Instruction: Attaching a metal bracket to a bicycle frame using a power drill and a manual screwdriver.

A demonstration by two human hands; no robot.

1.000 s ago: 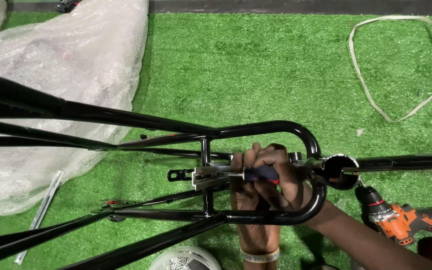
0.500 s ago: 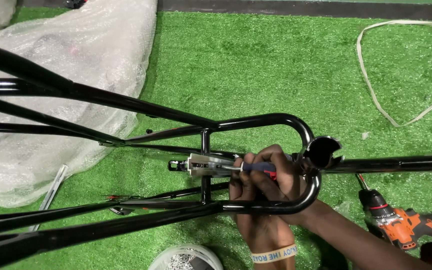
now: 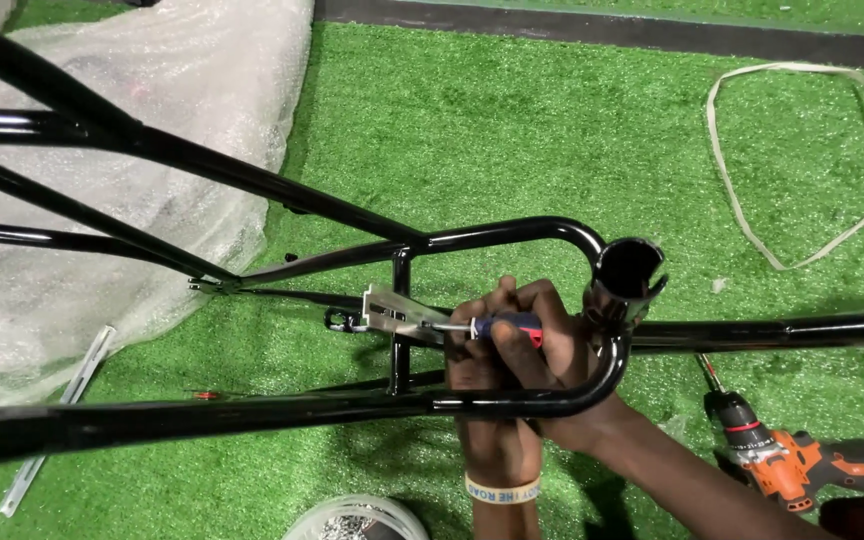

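Observation:
A black tubular metal frame [image 3: 512, 238] lies across green artificial turf. On its short upright bar sits a silver bracket [image 3: 392, 312]. A screwdriver [image 3: 507, 325] with a blue and red handle points left, its tip at the bracket. My right hand [image 3: 552, 365], coming from the lower right, wraps around the handle. My left hand [image 3: 487, 415], with a yellow wristband, reaches up from below; its fingers close around the front of the handle by the shaft. An open black tube end [image 3: 628, 270] stands just right of both hands.
An orange cordless drill [image 3: 802, 465] lies on the turf at lower right. A whitish strap loop [image 3: 797, 160] lies at upper right. Bubble wrap [image 3: 132, 150] covers the left. A thin metal strip [image 3: 52, 420] and a round container of small parts [image 3: 352, 520] lie near the bottom.
Both hands stay on the screwdriver at the bracket. The frame and the open tube end sit a little higher in view, and the handle has shifted slightly.

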